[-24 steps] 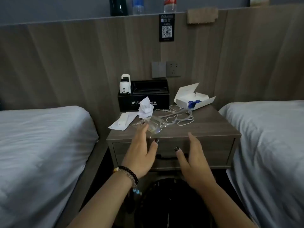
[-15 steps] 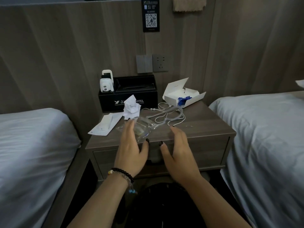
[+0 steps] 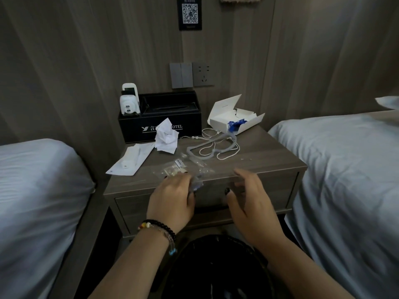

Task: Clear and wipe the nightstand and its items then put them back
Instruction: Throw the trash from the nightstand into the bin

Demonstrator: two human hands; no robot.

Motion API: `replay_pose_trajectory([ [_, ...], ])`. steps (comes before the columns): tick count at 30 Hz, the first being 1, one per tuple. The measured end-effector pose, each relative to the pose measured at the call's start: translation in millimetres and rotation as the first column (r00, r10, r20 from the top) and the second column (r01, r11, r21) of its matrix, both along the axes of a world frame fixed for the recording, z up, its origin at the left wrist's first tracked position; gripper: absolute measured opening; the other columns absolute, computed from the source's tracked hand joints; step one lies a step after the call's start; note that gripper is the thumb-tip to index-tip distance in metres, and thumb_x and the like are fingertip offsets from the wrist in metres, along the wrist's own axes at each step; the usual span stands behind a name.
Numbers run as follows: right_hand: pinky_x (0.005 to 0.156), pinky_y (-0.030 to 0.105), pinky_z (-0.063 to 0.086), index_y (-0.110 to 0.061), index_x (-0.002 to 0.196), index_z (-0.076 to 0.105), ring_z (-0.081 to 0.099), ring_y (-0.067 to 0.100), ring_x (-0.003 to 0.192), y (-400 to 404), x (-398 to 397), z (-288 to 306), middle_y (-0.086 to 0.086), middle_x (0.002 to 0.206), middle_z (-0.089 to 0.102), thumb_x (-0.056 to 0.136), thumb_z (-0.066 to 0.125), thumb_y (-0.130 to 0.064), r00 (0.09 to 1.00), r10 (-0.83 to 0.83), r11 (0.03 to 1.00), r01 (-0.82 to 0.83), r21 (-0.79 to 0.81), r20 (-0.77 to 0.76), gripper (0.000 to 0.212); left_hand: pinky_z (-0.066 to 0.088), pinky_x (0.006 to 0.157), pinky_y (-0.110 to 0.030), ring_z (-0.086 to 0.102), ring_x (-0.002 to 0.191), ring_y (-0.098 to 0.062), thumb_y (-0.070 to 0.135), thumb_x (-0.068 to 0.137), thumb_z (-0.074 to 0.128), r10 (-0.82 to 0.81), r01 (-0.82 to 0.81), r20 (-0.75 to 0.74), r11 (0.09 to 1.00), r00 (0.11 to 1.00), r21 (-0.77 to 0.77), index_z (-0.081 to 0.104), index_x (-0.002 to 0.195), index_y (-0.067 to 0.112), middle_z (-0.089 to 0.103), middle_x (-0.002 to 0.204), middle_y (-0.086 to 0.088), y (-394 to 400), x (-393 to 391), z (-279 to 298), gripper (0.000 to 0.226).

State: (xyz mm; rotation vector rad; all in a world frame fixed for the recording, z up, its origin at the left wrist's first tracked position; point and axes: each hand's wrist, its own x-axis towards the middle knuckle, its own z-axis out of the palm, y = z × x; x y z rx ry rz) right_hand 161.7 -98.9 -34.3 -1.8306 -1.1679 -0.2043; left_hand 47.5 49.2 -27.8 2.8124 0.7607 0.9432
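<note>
Wood-panelled wall behind, with a QR placard (image 3: 190,12) and a switch-and-socket plate (image 3: 192,74); two beds flanking a grey-brown nightstand (image 3: 254,157), left bed (image 3: 36,190), right bed (image 3: 345,180).

On the tabletop, at the back: black tissue box (image 3: 159,123) marked with hotel lettering, a white charger-like gadget (image 3: 129,102) standing at its left end. Crumpled white tissue (image 3: 166,138) just in front of the box. Open white cardboard box (image 3: 234,115) at the back right corner, something blue inside. Grey strap and thin white cord (image 3: 212,146) tangled together mid-tabletop. Flat white paper sleeve (image 3: 131,160) overhanging the left edge.

Near the front edge: clear plastic packet (image 3: 183,169) with small pale contents, partly under the left hand (image 3: 171,199). Left fingers (image 3: 183,180) curled, pinching the near part of the packet; beaded bracelets on that wrist. Right hand (image 3: 251,203) just beside it, over the drawer front, fingers (image 3: 244,175) loosely spread and slightly bent, holding nothing; contact with the tabletop edge unclear. Dark rounded shape (image 3: 216,266) below the forearms, too dim to identify.
</note>
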Motion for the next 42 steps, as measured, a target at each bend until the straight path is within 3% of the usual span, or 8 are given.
replay_pose_trajectory([
  [4,0.080,0.026,0.051,-0.017,0.138,0.040,0.056,0.007,0.105,-14.1,-6.0,5.4,-0.012,0.122,0.046,0.093,0.058,-0.022,1.000,0.005,1.000,-0.005,0.027,0.006,0.049,0.039,0.050,-0.005,0.059,0.052,-0.005,0.005,0.078,0.071,-0.044,0.058,0.206,0.996,0.978,-0.062,0.072,0.103,0.022,0.072,0.076,0.007,-17.0,-16.6,8.0,0.030],
  [6,0.079,0.017,0.045,-0.019,0.139,0.038,0.052,0.003,0.107,-19.7,-6.3,8.6,-0.013,0.123,0.043,0.091,0.060,-0.024,0.999,-0.018,1.000,0.019,0.018,-0.040,0.052,0.048,0.057,-0.008,0.066,0.068,-0.004,0.009,0.086,0.067,-0.023,0.175,0.448,0.937,0.894,-0.302,0.070,0.103,0.027,0.071,0.083,0.018,-27.2,-22.4,17.2,0.025],
  [10,0.079,0.014,0.045,-0.029,0.133,0.043,0.055,0.003,0.106,-21.9,-1.8,14.3,-0.016,0.123,0.052,0.081,0.073,-0.024,0.874,0.067,0.998,-0.054,0.042,-0.481,0.060,0.051,0.079,-0.015,0.069,0.095,-0.005,0.016,0.084,0.071,-0.008,0.576,0.684,0.547,0.729,-0.607,0.069,0.099,0.023,0.075,0.098,0.010,-42.8,-30.8,26.2,0.017],
  [14,0.080,0.034,0.053,-0.018,0.119,0.054,0.066,0.013,0.084,-21.2,0.1,17.2,-0.002,0.101,0.072,0.072,0.079,-0.007,0.605,0.371,0.928,-0.270,0.257,-0.705,0.054,0.051,0.077,-0.015,0.069,0.093,-0.009,0.021,0.078,0.066,0.046,0.667,0.733,0.377,0.679,-0.642,0.068,0.102,0.015,0.075,0.099,0.002,-40.5,-34.4,20.2,0.025],
  [18,0.076,0.040,0.057,-0.006,0.108,0.065,0.070,0.023,0.081,-25.0,-4.5,15.7,0.017,0.093,0.074,0.067,0.074,-0.009,0.527,0.457,0.884,-0.361,0.299,-0.716,0.042,0.051,0.079,-0.015,0.067,0.095,-0.006,0.017,0.082,0.068,0.085,0.567,0.640,0.386,0.764,-0.728,0.065,0.104,0.023,0.075,0.092,0.012,-40.7,-38.5,6.7,0.024],
  [23,0.073,0.021,0.055,0.007,0.091,0.063,0.066,0.007,0.071,-25.6,38.2,-24.8,0.014,0.077,0.071,0.076,0.069,0.016,0.747,0.257,0.952,-0.305,0.027,-0.614,0.018,0.049,0.094,-0.025,0.062,0.105,0.001,0.019,0.085,0.067,0.124,0.377,0.488,0.483,0.864,-0.790,0.040,0.136,0.018,0.068,0.112,0.007,-38.3,-46.1,-18.6,0.058],
  [30,0.072,0.035,0.050,-0.019,0.075,0.066,0.061,0.014,0.069,-34.6,36.0,-133.4,0.010,0.071,0.066,0.079,0.070,0.009,0.788,0.040,0.851,-0.349,-0.392,-0.615,0.028,0.045,0.097,-0.018,0.057,0.111,0.004,0.016,0.092,0.060,-0.042,0.210,0.223,0.536,0.974,-0.817,0.046,0.130,0.024,0.064,0.118,0.011,-29.3,-70.6,-45.7,0.041],
  [42,0.086,0.028,0.049,-0.010,0.118,0.057,0.056,0.013,0.089,-14.7,-27.5,-221.2,0.000,0.098,0.058,0.081,0.071,-0.008,0.854,-0.156,0.677,-0.274,-0.683,-0.497,0.040,0.043,0.105,-0.029,0.054,0.117,0.000,0.019,0.093,0.059,-0.129,0.204,0.158,0.615,0.979,-0.762,0.049,0.129,0.028,0.062,0.120,0.015,-30.7,-57.3,-37.0,0.038],
])
